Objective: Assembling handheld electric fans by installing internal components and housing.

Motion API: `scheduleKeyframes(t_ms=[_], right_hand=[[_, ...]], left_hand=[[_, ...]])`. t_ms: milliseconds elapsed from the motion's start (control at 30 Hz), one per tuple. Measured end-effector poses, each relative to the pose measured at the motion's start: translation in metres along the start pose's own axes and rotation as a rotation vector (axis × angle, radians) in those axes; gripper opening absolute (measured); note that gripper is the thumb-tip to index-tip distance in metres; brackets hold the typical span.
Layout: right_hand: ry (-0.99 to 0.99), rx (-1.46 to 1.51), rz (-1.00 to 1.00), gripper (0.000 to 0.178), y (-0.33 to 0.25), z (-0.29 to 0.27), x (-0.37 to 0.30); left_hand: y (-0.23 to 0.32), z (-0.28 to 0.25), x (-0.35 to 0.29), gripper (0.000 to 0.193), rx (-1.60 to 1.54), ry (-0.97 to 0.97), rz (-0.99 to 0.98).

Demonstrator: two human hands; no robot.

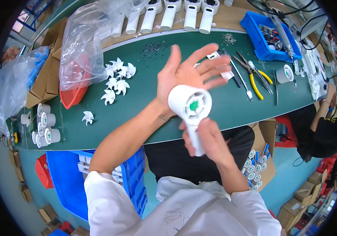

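My right hand (212, 143) is closed round the handle of a white handheld fan (178, 102), which stands upright over the near edge of the green work table (137, 129). The fan's round head has a spoked front with a green centre. Behind it my left hand (180, 74) is open, palm up, with fingers spread and slightly blurred. It holds nothing; the fan head overlaps its wrist, and I cannot tell whether they touch. Past my left fingertips lie a white casing part (225, 70), a thin metal tool (239, 72) and yellow-handled pliers (251, 76).
White fan blades (115, 78), dark screws (154, 49) and white cylinders (50, 120) lie on the table. White fan bodies (168, 17) line the back. A blue bin (259, 43) stands right; a red basket (72, 96) and plastic bag (84, 43) left. A co-worker (320, 129) sits far right.
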State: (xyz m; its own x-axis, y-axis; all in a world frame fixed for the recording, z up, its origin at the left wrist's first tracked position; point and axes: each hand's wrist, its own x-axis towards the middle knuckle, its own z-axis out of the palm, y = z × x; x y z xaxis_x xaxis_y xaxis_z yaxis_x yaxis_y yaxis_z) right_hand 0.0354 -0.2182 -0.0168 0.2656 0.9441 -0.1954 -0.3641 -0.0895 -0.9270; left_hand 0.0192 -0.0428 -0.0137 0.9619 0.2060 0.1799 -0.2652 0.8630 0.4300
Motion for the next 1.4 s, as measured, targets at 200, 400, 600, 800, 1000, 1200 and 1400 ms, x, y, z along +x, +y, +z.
scheduleKeyframes(t_ms=[200, 400, 600, 800, 1000, 1200, 1400], right_hand=[[0.028, 0.054, -0.267, 0.054, -0.034, 0.004, 0.007], [0.095, -0.078, -0.277, 0.049, -0.041, -0.013, 0.037], [0.047, 0.088, -0.247, 0.049, -0.024, -0.019, 0.042], [0.114, 0.188, -0.235, 0.046, -0.016, -0.021, 0.041], [0.289, 0.31, -0.355, 0.044, -0.019, -0.023, 0.038], [0.324, 0.241, -0.33, 0.04, -0.02, -0.018, 0.04], [0.293, 0.198, -0.334, 0.039, -0.02, -0.025, 0.039]], left_hand=[[0.001, 0.013, -0.002, 0.08, -0.102, -0.067, -0.063], [0.003, 0.014, 0.005, 0.083, 0.093, 0.087, 0.01], [0.002, 0.005, 0.003, 0.08, 0.175, 0.069, -0.05], [-0.001, 0.004, 0.005, 0.077, 0.413, 0.184, -0.093], [0.018, 0.0, 0.008, 0.036, 1.03, 0.309, 0.283], [0.075, 0.002, 0.009, 0.024, 1.438, 0.58, 0.702], [0.081, 0.033, -0.053, 0.022, 1.513, 0.908, 0.413]])
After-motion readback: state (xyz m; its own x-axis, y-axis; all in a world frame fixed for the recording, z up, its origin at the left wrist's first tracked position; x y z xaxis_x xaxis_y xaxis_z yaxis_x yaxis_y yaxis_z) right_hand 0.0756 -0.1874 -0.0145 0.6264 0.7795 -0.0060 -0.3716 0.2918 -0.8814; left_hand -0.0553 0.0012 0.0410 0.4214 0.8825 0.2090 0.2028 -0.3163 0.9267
